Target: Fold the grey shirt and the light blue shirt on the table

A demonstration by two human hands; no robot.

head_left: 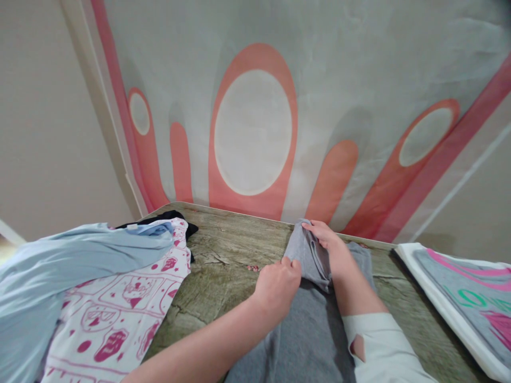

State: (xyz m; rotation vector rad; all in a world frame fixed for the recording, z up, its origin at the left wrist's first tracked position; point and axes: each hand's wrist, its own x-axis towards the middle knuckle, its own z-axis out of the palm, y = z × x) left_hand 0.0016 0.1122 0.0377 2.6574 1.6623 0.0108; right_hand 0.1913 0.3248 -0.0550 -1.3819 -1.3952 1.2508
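Note:
A grey garment (307,330) lies on the wood-grain table (223,255) in front of me, its far end bunched up. My left hand (277,284) is closed in a pinch on the left edge of that bunched grey cloth. My right hand (325,239) grips the raised fold of the same garment at its far end, fingers curled over the cloth. A white wrap with a hole (371,340) covers my right forearm.
A pile at the left holds a light blue garment (75,255), a white shirt with pink print (120,308) and something dark (175,217). A folded grey shirt with pink and green print (467,298) lies at the right. A grey and coral patterned wall (255,122) rises behind the table.

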